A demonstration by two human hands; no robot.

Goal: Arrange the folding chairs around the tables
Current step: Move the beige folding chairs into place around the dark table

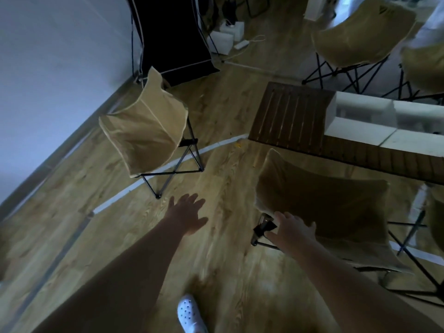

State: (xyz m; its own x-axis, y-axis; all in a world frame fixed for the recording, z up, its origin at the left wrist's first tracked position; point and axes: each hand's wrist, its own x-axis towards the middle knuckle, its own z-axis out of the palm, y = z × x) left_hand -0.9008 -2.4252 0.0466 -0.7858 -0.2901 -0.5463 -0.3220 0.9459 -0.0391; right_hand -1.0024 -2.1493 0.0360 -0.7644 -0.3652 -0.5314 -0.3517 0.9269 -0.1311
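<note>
The near chair (324,207), tan fabric on a black folding frame, stands opened at about four o'clock in the view. It is just beside the long edge of the slatted table (298,121), which lies at two o'clock, so this seat looks all but placed. Across the table at one o'clock stands a far chair (360,32), with a second far chair (427,66) next to it. A sliver of another tan seat, the edge chair (438,212), shows at three o'clock. By that reading most of the arranging is done. The left chair (144,131), at ten o'clock, stands well apart from the table, near the wall and straddling a white floor line (216,145). It seems to be the one left to bring in, though the table's far side is out of view. The right hand (293,227) lies on the near chair's closest fabric corner, just above the frame joint. Its fingers look stretched out against the cloth rather than wrapped round it, though blur softens the detail. The left hand (187,215) is spread wide, palm down, over bare floor at six o'clock. It touches nothing and points toward the left chair. White boxes (360,123) sit on the table's far part, a black fabric seat (168,37) leans at twelve o'clock, and a white shoe (189,313) shows at the bottom.
</note>
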